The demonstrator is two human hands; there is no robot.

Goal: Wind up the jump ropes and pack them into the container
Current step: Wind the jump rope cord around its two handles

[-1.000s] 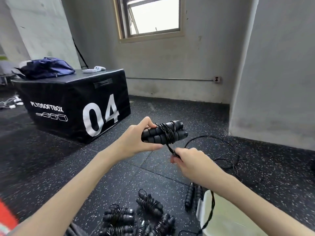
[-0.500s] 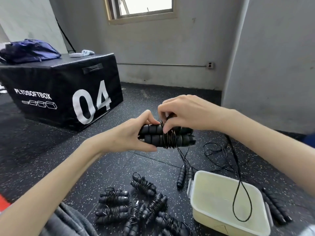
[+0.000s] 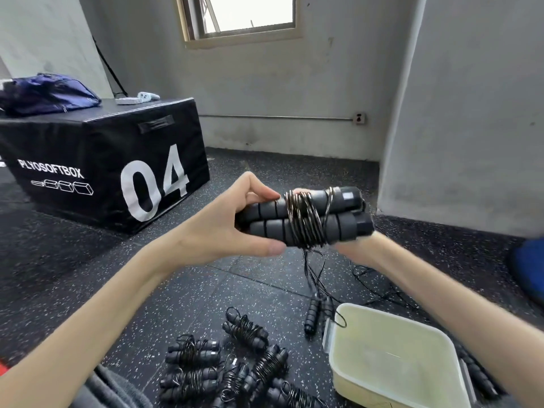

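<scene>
Winding rope, several bundles (image 3: 235, 369) done, container (image 3: 391, 387) holds none.
My left hand (image 3: 223, 231) grips handles (image 3: 303, 219); right hand (image 3: 356, 251) grasp unclear.

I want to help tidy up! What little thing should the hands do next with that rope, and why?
Probably one more turn of cord around the handles. The left hand grips them, the right hand is underneath, and loose cord hangs down toward the floor. The container looks empty, so packing likely comes later.
</scene>
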